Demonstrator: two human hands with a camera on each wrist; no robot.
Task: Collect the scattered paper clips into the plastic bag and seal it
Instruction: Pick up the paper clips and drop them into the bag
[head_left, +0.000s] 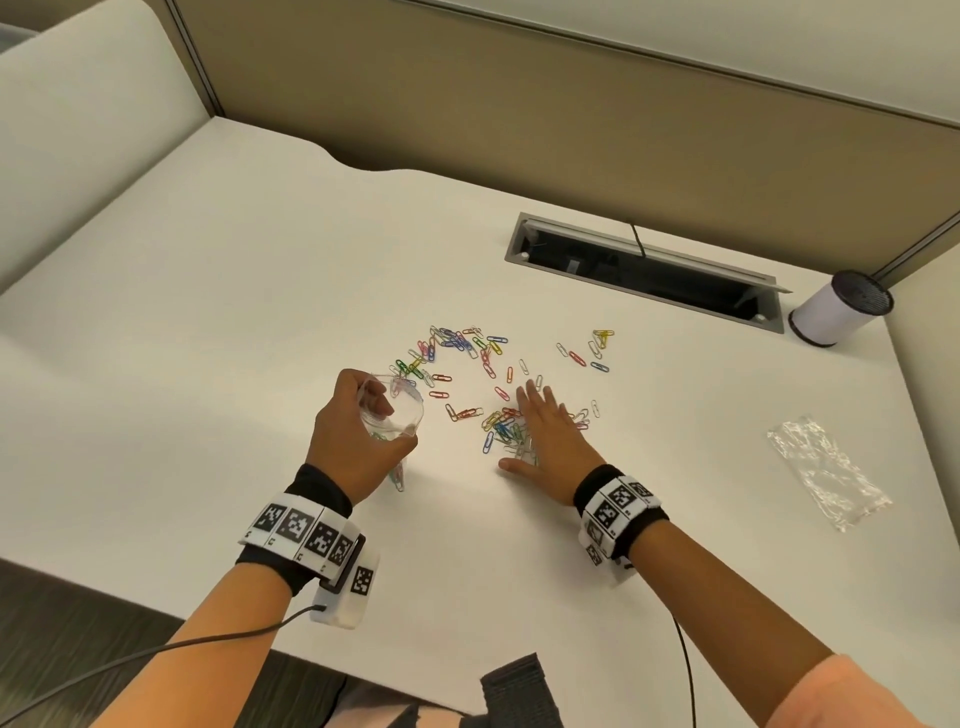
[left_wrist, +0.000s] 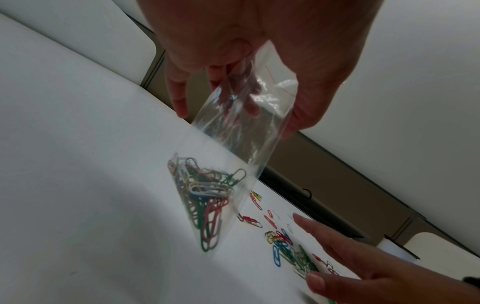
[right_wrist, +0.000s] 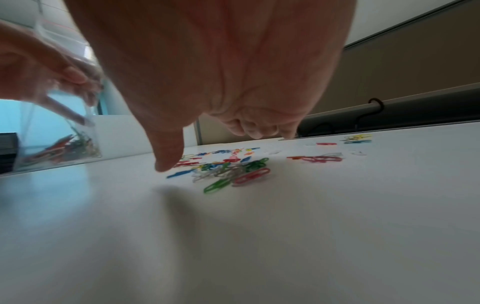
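I'm looking down on a smooth white worktop (head_left: 260, 312) with a wavy far edge. Behind it runs a tan fabric partition wall (head_left: 519, 119) with grey metal trim. Set into the surface I see a grey rectangular cable hatch (head_left: 644, 270), lid tilted open, a thin black cable (head_left: 638, 240) running out. A cream padded panel (head_left: 88, 130) stands at left. Below, dark striped carpet floor (head_left: 78, 613). The light is even and soft.
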